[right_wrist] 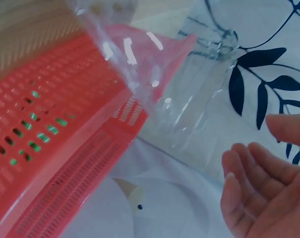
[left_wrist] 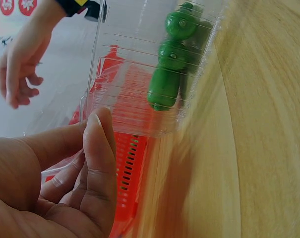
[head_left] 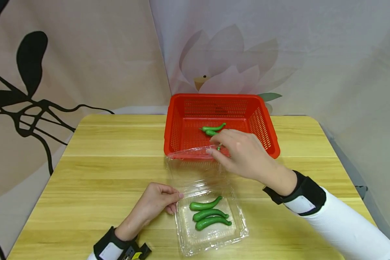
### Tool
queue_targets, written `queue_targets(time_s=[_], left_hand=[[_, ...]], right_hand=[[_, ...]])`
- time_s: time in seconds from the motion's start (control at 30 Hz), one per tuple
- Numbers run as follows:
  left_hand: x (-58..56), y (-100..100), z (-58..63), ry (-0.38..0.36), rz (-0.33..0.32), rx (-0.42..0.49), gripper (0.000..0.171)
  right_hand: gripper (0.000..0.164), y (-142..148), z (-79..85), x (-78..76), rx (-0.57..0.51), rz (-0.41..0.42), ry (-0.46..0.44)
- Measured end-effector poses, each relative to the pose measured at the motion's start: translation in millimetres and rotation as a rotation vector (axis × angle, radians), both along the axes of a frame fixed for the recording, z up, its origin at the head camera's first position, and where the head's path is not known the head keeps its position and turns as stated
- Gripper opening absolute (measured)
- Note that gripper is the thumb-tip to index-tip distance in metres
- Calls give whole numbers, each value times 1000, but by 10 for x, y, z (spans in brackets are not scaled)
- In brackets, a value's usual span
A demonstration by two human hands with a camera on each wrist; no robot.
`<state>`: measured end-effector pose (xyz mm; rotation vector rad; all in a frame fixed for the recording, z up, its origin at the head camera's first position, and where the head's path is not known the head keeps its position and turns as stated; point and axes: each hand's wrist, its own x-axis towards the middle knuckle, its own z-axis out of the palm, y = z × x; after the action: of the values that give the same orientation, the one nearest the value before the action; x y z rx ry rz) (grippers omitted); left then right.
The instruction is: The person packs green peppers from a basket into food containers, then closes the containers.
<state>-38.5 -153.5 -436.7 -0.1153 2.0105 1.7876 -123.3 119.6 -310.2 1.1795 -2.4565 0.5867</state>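
My left hand pinches the left edge of a clear plastic clamshell box between thumb and fingers. Inside its base lie three green peppers side by side; the left wrist view shows these peppers through the clear wall. The box's raised lid leans towards the red basket's front rim. Over that rim hovers my right hand, its fingers loosely bent. In the right wrist view this hand holds nothing. More green peppers lie in the basket, partly hidden behind the right hand.
The red perforated basket stands at the back of the wooden table. Behind the table hangs a pale cloth printed with plants and a flower.
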Motion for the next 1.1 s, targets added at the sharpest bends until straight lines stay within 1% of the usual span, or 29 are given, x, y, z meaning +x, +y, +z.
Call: queue_targets(time_s=[0.1, 0.2, 0.37, 0.5, 0.67, 0.83, 0.93, 1.1], left_hand=[[5, 0, 4, 3, 1, -1, 21], [2, -2, -1, 8, -3, 1, 21], [6, -6, -12, 15, -12, 12, 22], [3, -8, -25, 16, -12, 10, 22], [4, -10, -38, 17, -11, 5, 23], [7, -7, -41, 16, -8, 2, 23], [10, -6, -44, 17, -7, 3, 22], [1, -9, -40, 17, -7, -1, 23]], right_hand=[[26, -9, 23, -93, 17, -75, -38], [27, -18, 42, -192, 58, -160, -96], [30, -14, 41, -382, 129, -301, -234], [33, -9, 8, -559, 202, -394, -351], [33, -12, -80, -799, 338, -467, -473], [39, -14, -178, -999, 457, -538, -619], [37, -11, -234, -1080, 506, -551, -699], [29, -17, -309, -1168, 559, -537, -811]])
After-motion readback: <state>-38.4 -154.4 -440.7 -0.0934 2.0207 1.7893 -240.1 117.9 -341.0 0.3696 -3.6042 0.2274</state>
